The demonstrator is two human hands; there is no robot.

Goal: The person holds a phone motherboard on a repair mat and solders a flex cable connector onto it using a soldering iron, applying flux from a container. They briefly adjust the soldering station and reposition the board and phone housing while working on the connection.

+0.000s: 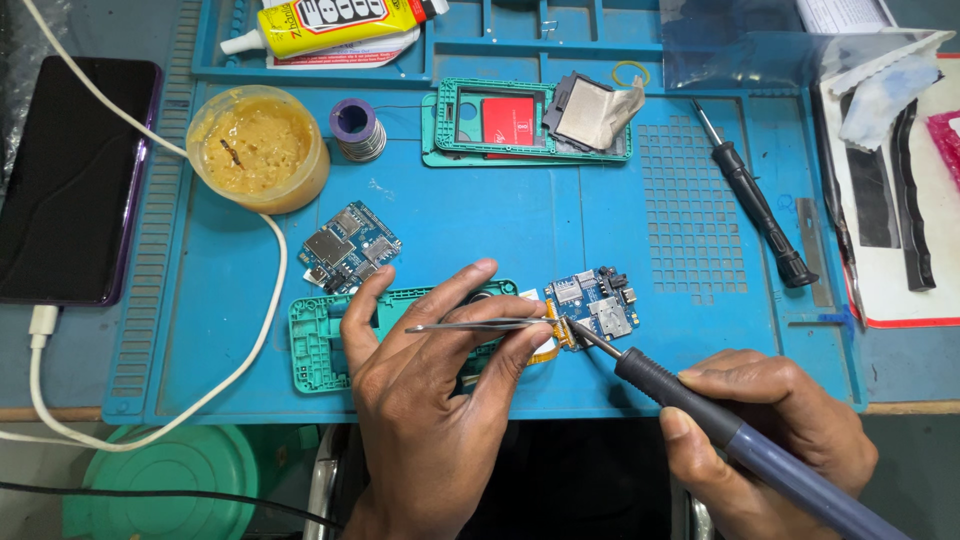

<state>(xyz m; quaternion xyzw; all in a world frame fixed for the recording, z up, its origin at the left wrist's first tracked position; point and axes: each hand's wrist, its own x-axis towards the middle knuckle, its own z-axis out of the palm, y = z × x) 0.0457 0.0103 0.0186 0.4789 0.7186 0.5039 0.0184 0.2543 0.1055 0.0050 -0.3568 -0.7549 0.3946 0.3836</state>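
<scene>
My left hand (430,400) pinches metal tweezers (480,325) whose tips reach the orange flex strip (553,338) at the left edge of a small blue circuit board (598,303). My right hand (770,440) grips a soldering iron (720,425) with a black and blue handle; its tip touches the same edge of the board. Under my left hand lies a green phone frame (315,345). A second blue circuit board (348,250) rests just above that frame.
A blue work mat (560,220) covers the bench. On it sit a tub of amber flux (258,148), a solder spool (357,129), another green frame with a red part (500,122), a glue tube (330,22) and a black screwdriver (755,205). A dark phone (75,180) with a white cable lies left.
</scene>
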